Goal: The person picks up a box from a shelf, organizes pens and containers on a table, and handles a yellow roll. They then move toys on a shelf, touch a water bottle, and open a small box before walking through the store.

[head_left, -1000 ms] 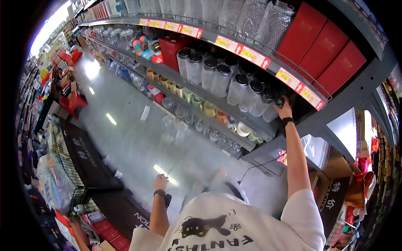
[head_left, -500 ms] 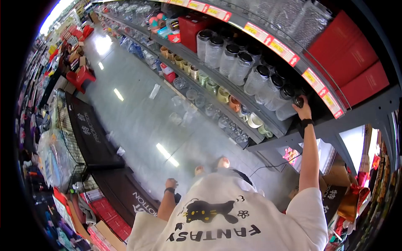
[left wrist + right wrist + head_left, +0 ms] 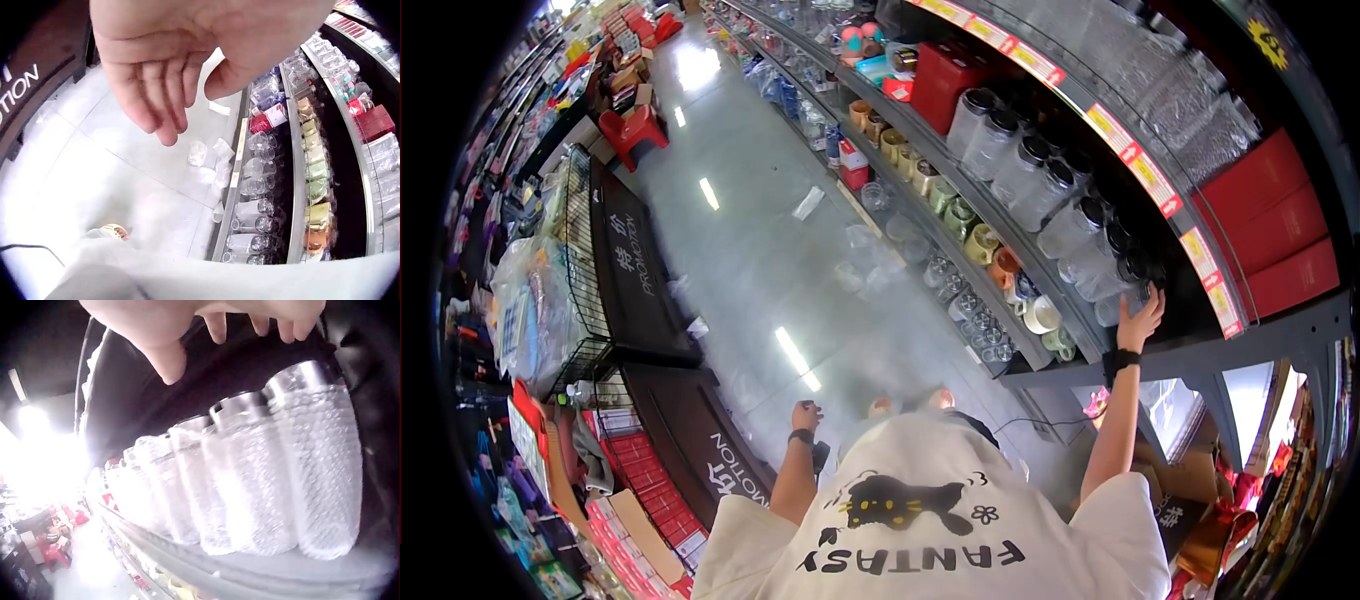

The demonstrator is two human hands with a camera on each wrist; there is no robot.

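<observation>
Bubble-wrapped jars with dark lids stand in rows on the shelf; in the head view one jar [image 3: 1072, 228] is mid-row. At the row's near end is my right hand [image 3: 1140, 322], fingers extended beside the last lid. The right wrist view has this hand [image 3: 231, 315] above the wrapped jars, thumb and fingers apart and holding nothing, with the closest jar [image 3: 322, 469] below it. My left hand [image 3: 805, 416] hangs low over the aisle in the head view. Its fingers [image 3: 164, 94] are loosely bent and empty in the left wrist view.
A priced shelf edge [image 3: 1116, 140] runs above the jars, with red boxes [image 3: 1280, 235] behind it. Mugs [image 3: 980, 243] and glasses fill lower shelves. Across the aisle stand dark promotion bins [image 3: 640, 270] and a red stool [image 3: 632, 132]. Clear wrapping lies on the floor.
My right hand's fingers have loosened from around the end jar's lid and now extend beside it. The head view has shifted, so the shelf lies lower and farther right.
</observation>
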